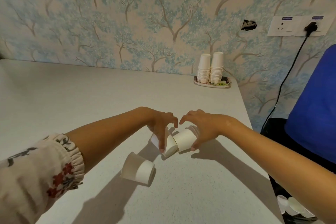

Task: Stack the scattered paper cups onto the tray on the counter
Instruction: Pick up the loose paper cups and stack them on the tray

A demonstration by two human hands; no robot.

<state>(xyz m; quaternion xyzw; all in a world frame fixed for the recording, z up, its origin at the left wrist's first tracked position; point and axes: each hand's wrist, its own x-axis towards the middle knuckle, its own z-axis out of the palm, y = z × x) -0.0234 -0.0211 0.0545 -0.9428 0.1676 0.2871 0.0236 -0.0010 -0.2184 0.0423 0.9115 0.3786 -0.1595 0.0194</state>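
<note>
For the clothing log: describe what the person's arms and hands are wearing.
The left arm has a cream sleeve pushed above the elbow, with an elastic ruffled cuff and red and dark floral print. The right arm shows no sleeve. Both hands, left and right, are bare, without visible rings or watch.

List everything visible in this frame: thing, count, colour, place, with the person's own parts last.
cup stacks: two, white, upside down on the tray
tray: one, floral, counter's far right corner
loose cups: three, white, on their sides near the hands
counter: one, pale grey
socket panel: one, white, on the wall, black plug in it
blue object: one, right edge
left hand: grips one cup
right hand: grips another
</note>
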